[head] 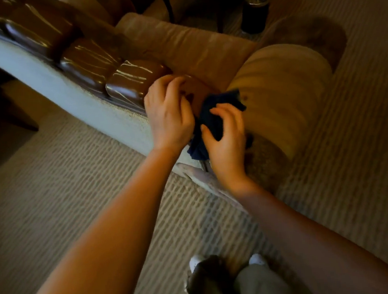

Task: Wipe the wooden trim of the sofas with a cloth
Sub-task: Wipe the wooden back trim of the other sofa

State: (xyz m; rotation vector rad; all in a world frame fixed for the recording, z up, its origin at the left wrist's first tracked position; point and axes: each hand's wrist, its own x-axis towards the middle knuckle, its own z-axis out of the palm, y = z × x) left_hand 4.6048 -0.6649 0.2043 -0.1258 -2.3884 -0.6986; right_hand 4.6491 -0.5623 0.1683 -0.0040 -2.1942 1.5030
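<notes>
One dark cloth [212, 121], bunched, hangs with its long axis running from upper right to lower left at the sofa [277, 86] corner. The right hand [226, 135] grips it, fingers curled. The left hand [168, 113] rests curled on the wooden trim [197, 92]; whether it pinches anything, I cannot tell.

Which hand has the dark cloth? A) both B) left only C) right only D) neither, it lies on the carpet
C: the right hand pinches the dark blue cloth between thumb and fingers, while the left hand curls over the sofa's rounded wooden corner beside it.
</notes>
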